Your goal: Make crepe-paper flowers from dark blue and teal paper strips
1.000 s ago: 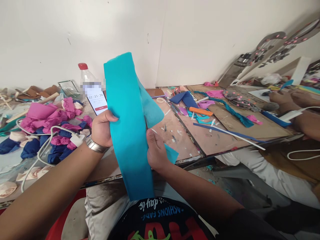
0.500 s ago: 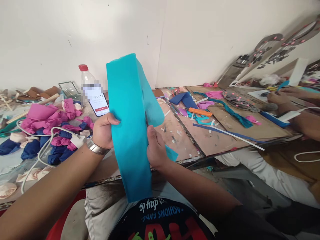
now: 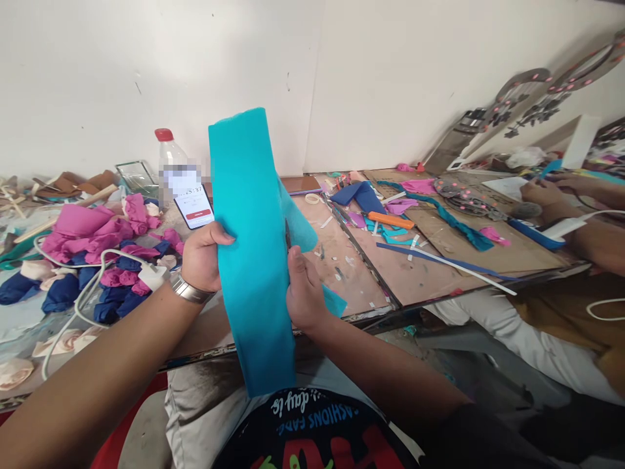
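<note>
A long teal paper strip [image 3: 249,228] stands upright in front of me, its lower end near my lap. My left hand [image 3: 202,257] grips its left edge, thumb on the near face and fingers behind. At the right edge, my right hand [image 3: 305,286] is closed around scissors [image 3: 288,233]. Only a dark blade tip shows above the thumb, lying along the paper's edge; the handles are hidden in the fist. Behind the blade, a cut-away teal flap [image 3: 299,218] leans to the right, and another teal corner [image 3: 334,301] sticks out past the right hand.
Left lie crumpled pink and blue pieces [image 3: 81,228] with a white cable [image 3: 101,264]. A phone [image 3: 193,202] leans by a red-capped bottle [image 3: 168,150]. Right are an orange cutter [image 3: 390,219], scraps and narrow strips [image 3: 454,262]. A co-worker's hands [image 3: 547,193] work at far right.
The teal flap behind the strip has dropped and shifted slightly, and more of the scissor blade shows at the right edge. Both hands stay nearly in place.
</note>
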The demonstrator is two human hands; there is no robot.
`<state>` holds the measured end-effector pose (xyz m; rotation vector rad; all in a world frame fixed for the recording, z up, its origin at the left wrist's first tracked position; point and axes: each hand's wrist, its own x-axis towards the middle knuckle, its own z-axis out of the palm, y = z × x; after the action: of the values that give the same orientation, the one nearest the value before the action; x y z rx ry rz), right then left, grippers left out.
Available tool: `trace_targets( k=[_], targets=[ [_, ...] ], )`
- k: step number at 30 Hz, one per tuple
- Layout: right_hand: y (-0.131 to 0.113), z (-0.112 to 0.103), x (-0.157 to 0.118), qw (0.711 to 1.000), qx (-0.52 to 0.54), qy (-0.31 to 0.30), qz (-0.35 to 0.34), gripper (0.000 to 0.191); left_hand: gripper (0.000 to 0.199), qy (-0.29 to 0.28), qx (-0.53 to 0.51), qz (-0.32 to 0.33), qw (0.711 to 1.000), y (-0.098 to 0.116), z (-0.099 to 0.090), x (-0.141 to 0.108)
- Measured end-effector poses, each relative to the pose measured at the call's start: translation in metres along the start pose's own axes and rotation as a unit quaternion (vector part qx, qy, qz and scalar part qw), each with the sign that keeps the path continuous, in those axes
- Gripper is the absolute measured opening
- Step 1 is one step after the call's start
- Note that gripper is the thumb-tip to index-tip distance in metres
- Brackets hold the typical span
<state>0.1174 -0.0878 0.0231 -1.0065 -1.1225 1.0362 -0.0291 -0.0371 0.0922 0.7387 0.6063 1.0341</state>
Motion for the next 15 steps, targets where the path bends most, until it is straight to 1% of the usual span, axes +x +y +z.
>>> trace_targets(
  k=[4, 10, 15],
  targets=[
    [0.002, -0.0009, -0.0006, 1.0, 0.001, -0.001, 0.003, 0.064, 0.083, -0.009, 0.007, 0.011, 1.0, -0.0009, -0.0006, 0.0006],
    [-0.0001, 0.0009, -0.0013, 1.0, -0.003, 0.001, -0.006, 0.066, 0.083, 0.004, 0.003, 0.028, 1.0, -0.0004, 0.0047, -0.0008],
    [-0.0022, 0.002, -0.001, 1.0, -0.006, -0.004, -0.018, 0.066, 0.087, 0.019, -0.005, 0.02, 1.0, 0.0007, 0.0087, -0.002]
  ],
)
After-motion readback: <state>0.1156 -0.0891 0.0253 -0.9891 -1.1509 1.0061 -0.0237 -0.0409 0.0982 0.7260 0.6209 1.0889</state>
